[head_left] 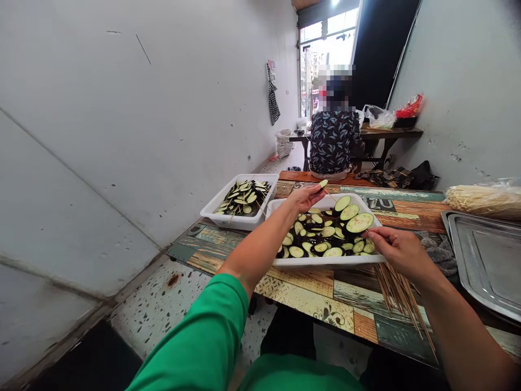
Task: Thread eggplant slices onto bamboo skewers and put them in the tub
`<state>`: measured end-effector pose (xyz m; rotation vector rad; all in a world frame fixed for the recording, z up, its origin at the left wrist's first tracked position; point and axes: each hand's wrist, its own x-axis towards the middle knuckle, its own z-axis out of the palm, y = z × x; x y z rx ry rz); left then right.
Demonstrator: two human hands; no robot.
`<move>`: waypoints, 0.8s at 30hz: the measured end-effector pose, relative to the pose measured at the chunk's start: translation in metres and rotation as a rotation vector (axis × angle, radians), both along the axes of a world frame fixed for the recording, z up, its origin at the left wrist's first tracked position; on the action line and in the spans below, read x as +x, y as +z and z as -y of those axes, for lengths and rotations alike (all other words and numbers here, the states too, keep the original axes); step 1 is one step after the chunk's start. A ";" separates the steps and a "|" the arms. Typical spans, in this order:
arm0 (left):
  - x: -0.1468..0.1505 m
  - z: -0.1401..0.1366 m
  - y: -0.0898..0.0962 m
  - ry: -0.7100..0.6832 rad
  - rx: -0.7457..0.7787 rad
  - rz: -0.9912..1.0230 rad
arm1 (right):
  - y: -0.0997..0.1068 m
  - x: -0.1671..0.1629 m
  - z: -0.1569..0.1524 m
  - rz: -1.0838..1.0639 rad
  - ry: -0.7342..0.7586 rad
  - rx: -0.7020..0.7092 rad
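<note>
A white wall [122, 119] (scuffed and pocked in spots) fills 9 to 11 o'clock. At 1 o'clock daylight glares through a tall opening [331, 43], buildings [321, 58] beyond it and a black panel [378, 49] beside it. A pale wall [468, 81] stands at 2 to 3 o'clock, a dark table [376, 132] near it. Speckled terrazzo floor [157, 304] shows at 7 to 8 o'clock; a patchwork-plank table [345, 309] spreads toward 5 o'clock.
</note>
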<state>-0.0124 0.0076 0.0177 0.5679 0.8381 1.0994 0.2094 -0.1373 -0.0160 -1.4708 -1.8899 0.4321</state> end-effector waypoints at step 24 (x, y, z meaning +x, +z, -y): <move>0.009 0.011 0.000 -0.079 0.187 -0.018 | 0.003 0.000 0.002 -0.012 0.018 -0.005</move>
